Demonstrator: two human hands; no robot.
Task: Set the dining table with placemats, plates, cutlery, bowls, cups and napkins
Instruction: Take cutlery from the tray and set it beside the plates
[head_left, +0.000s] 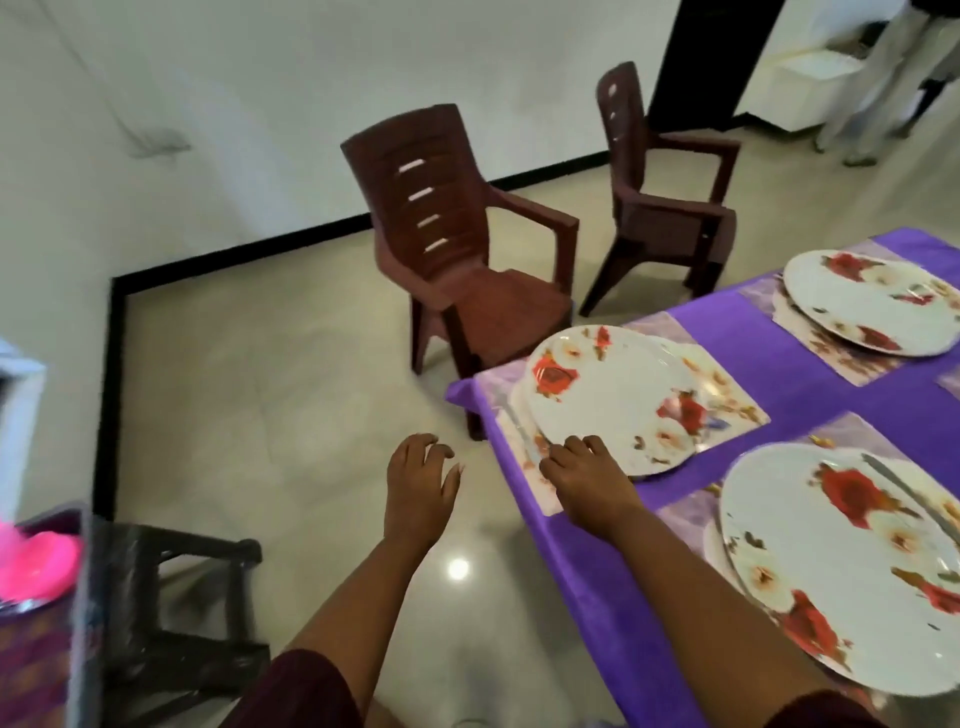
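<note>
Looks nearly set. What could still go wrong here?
The corner plate and its placemat sit close to the table's edge; the right hand working there could nudge them off. The knife beside that plate lies nearer the edge still. The left hand hangs free, steadying nothing.

Right hand (584, 480) fingers (571, 447) on, maybe, knife (522, 434) beside plate (613, 400).

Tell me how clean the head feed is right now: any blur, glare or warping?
Head view: motion blur smears the knife under the right hand and the left edge; a lamp glints off the floor; wide-angle bending curves the wall skirting.
</note>
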